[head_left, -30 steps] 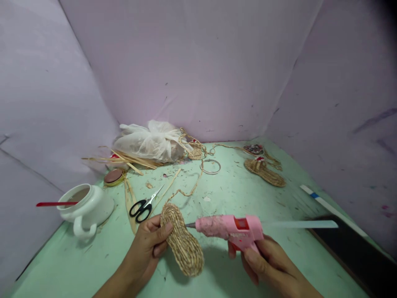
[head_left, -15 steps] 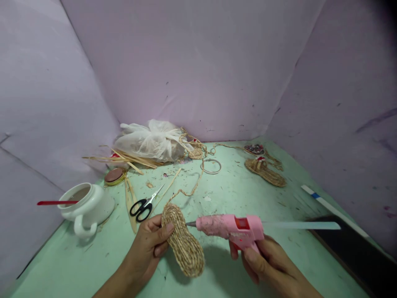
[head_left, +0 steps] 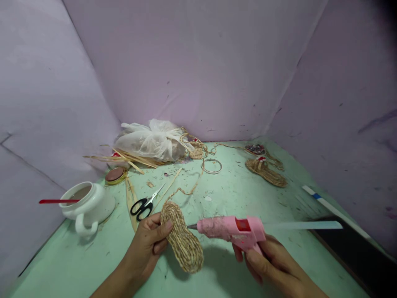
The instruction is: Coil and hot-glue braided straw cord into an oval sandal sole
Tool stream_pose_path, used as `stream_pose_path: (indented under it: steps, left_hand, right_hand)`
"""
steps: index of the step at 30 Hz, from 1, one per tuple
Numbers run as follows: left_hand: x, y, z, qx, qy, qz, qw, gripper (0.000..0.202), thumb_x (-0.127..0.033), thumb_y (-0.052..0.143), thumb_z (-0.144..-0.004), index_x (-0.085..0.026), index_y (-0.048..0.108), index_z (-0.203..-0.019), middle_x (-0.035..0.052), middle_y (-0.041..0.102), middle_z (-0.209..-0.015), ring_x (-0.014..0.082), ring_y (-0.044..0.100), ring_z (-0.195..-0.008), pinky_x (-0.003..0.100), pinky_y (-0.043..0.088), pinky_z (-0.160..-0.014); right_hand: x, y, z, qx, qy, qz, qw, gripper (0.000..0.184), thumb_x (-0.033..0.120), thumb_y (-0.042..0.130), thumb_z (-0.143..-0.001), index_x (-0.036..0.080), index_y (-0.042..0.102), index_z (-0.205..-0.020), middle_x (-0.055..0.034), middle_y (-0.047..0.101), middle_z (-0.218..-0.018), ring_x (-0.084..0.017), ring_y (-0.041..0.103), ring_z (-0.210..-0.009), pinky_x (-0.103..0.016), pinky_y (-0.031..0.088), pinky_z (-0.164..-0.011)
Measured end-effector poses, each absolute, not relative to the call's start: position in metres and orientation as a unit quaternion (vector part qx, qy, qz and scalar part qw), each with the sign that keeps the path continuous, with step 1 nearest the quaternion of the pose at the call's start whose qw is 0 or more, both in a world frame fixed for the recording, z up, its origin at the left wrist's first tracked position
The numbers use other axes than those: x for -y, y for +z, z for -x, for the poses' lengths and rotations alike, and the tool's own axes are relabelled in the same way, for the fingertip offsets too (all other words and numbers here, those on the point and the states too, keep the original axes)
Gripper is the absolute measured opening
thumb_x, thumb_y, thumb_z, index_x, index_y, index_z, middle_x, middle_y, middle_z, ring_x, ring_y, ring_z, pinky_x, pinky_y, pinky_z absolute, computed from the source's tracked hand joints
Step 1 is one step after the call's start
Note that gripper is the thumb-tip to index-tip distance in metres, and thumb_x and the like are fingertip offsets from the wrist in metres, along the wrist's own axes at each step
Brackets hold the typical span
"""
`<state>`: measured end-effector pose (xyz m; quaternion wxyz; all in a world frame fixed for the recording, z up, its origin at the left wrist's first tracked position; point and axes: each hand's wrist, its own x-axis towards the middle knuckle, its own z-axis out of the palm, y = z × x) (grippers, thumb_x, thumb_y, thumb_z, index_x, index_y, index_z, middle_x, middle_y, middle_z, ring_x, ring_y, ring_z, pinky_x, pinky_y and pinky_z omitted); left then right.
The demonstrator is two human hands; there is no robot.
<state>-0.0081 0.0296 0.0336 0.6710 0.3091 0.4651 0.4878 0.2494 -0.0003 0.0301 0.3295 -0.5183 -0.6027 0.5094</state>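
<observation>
My left hand (head_left: pixel 151 238) grips the upper left side of a small braided straw sole (head_left: pixel 185 244), thumb on its face and fingers behind. From the sole's top a thin twisted straw cord (head_left: pixel 189 192) trails back across the table. My right hand (head_left: pixel 273 260) is wrapped round the handle of a pink hot glue gun (head_left: pixel 231 229), whose dark nozzle points left at the sole's right edge, touching or very near it. A long translucent glue stick (head_left: pixel 307 225) sticks out of the gun's rear. Black-handled scissors (head_left: pixel 145 206) lie just beyond my left hand.
A white pot (head_left: pixel 89 205) with a red stick (head_left: pixel 57 201) across its mouth stands at left. Behind are a white plastic bag (head_left: pixel 151 140), straw strips (head_left: pixel 136 159), a round tin (head_left: pixel 115 176) and a metal ring (head_left: pixel 212 166). A straw slipper (head_left: pixel 266 173) and dark board (head_left: pixel 350 252) lie right.
The sole has shifted slightly up and left in my left hand. The glue gun has moved very slightly right, its nozzle still at the sole's edge. Both grips are unchanged.
</observation>
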Motion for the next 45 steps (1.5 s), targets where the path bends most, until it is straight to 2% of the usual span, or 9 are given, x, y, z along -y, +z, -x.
stream_pose_path:
  steps: [11, 19, 32, 39, 45]
  left_hand:
    - [-0.031, 0.034, 0.007, -0.471, 0.486, -0.312, 0.667, 0.030, -0.033, 0.081, -0.056, -0.010, 0.065, -0.067, -0.0042, 0.051, -0.052, -0.0044, 0.020, -0.034, 0.015, 0.009, -0.037]
    - [-0.030, 0.033, 0.009, -0.467, 0.487, -0.311, 0.669, 0.028, -0.031, 0.080, -0.057, -0.009, 0.066, -0.068, -0.0039, 0.052, -0.053, -0.0048, 0.020, -0.034, 0.014, 0.009, -0.037]
    - [-0.031, 0.032, 0.012, -0.469, 0.495, -0.305, 0.665, 0.029, -0.031, 0.081, -0.057, -0.009, 0.065, -0.066, -0.0069, 0.046, -0.049, -0.0041, 0.019, -0.034, 0.015, 0.009, -0.038]
    - [-0.031, 0.032, 0.011, -0.474, 0.487, -0.325, 0.658, 0.031, -0.033, 0.080, -0.057, -0.009, 0.066, -0.068, -0.0048, 0.049, -0.053, -0.0040, 0.019, -0.035, 0.016, 0.009, -0.038]
    - [-0.031, 0.033, 0.009, -0.479, 0.481, -0.321, 0.661, 0.029, -0.033, 0.080, -0.056, -0.010, 0.066, -0.067, -0.0043, 0.050, -0.052, -0.0033, 0.019, -0.035, 0.015, 0.009, -0.037]
  right_hand:
    - [0.001, 0.031, -0.250, 0.601, 0.503, 0.527, 0.329, 0.049, 0.063, 0.044, -0.079, 0.019, 0.063, -0.068, -0.0026, 0.051, -0.068, -0.016, 0.048, -0.061, -0.030, 0.044, -0.059]
    - [0.000, 0.031, -0.252, 0.591, 0.528, 0.516, 0.325, 0.049, 0.063, 0.045, -0.079, 0.019, 0.064, -0.073, -0.0024, 0.050, -0.072, -0.014, 0.047, -0.059, -0.029, 0.044, -0.056]
    - [-0.002, 0.036, -0.255, 0.573, 0.547, 0.517, 0.326, 0.048, 0.064, 0.048, -0.076, 0.019, 0.059, -0.067, 0.0013, 0.043, -0.064, -0.014, 0.043, -0.058, -0.028, 0.037, -0.056]
    - [-0.006, 0.033, -0.259, 0.595, 0.564, 0.481, 0.310, 0.045, 0.060, 0.046, -0.081, 0.018, 0.060, -0.073, 0.0008, 0.045, -0.065, -0.013, 0.041, -0.058, -0.027, 0.032, -0.055]
    - [-0.015, 0.038, -0.258, 0.547, 0.644, 0.426, 0.323, 0.047, 0.061, 0.048, -0.078, 0.015, 0.062, -0.078, 0.0040, 0.043, -0.048, -0.009, 0.033, -0.042, -0.024, 0.022, -0.045]
